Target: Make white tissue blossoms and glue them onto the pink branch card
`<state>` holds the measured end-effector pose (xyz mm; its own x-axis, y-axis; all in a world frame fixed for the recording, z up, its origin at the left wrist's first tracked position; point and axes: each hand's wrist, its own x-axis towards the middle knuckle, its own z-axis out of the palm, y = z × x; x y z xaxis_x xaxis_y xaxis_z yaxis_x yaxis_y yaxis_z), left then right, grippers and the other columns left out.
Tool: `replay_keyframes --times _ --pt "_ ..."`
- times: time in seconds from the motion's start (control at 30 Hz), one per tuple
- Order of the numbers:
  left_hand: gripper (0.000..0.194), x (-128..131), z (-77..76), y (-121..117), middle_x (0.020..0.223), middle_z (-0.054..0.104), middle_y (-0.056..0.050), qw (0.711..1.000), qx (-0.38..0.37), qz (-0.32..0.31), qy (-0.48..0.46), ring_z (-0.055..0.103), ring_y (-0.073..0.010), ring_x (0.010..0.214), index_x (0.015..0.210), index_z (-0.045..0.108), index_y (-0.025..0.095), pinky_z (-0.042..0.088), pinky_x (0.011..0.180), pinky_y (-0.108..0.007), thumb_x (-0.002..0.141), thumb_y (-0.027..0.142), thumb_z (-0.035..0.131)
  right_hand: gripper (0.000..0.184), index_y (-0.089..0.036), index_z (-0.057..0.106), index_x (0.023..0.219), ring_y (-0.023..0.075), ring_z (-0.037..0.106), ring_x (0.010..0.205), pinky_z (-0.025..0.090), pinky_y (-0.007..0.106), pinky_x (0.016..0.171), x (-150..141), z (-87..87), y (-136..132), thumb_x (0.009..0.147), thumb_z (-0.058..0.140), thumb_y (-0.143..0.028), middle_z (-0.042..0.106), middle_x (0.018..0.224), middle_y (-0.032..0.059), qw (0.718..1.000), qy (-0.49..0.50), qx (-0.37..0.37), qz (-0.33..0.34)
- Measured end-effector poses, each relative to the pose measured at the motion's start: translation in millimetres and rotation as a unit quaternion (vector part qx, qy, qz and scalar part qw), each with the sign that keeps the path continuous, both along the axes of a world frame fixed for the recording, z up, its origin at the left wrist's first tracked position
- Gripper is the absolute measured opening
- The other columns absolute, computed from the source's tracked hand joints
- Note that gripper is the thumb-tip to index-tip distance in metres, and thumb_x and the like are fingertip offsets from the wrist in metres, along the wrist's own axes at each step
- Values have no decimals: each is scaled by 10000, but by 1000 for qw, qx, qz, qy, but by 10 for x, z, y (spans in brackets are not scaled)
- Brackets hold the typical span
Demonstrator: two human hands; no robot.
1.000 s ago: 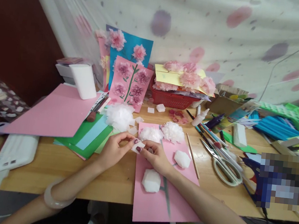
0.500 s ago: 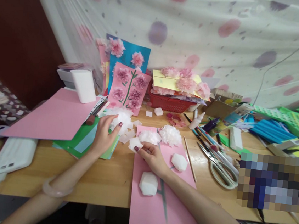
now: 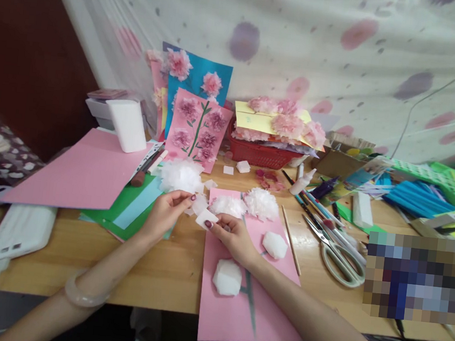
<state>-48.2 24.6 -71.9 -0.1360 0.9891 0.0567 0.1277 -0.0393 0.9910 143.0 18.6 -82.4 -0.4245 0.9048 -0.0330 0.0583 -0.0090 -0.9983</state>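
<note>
My right hand (image 3: 237, 236) pinches a small white tissue paper square (image 3: 205, 217) between thumb and fingers, above the left edge of the pink card (image 3: 215, 318). My left hand (image 3: 168, 213) is closed in a pinch to its left. Its fingertips are close to a loose piece of tissue paper (image 3: 199, 205); whether they grip anything I cannot make out. On the card are two fluffy white paper flowers (image 3: 262, 203), two flat white paper pads (image 3: 227, 278) and a painted grey-green stem (image 3: 251, 303). A heap of white tissue (image 3: 182, 175) lies behind my left hand.
Scissors (image 3: 342, 261), a thin wooden stick (image 3: 291, 239), brushes and a glue bottle (image 3: 302, 181) lie to the right. Green sheets (image 3: 128, 220) and a white power strip (image 3: 21, 233) are at left. A red basket (image 3: 257, 154) and finished flower cards (image 3: 197, 129) stand behind.
My left hand went from the right hand to the tissue heap with fingers apart, then came back toward the right hand, pinched. The right hand kept its tissue paper square nearly in place.
</note>
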Motion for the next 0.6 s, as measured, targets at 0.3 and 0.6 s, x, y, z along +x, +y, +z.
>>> replay_keyframes --times 0.3,0.6 --pt "404 -108 143 377 526 583 27 999 -13 -28 -27 513 -104 475 723 640 149 401 507 -228 609 521 749 430 -193 479 708 93 277 531 189 261 503 -13 -38 0 779 623 -591 377 600 -55 999 22 -24 -3" --pt "431 19 174 329 497 491 60 995 -38 -34 -91 392 -47 427 687 595 135 282 432 -180 585 508 786 350 -185 618 662 140 483 670 364 280 637 13 -14 6 775 686 -510 556 694 0 996 69 43 -49"
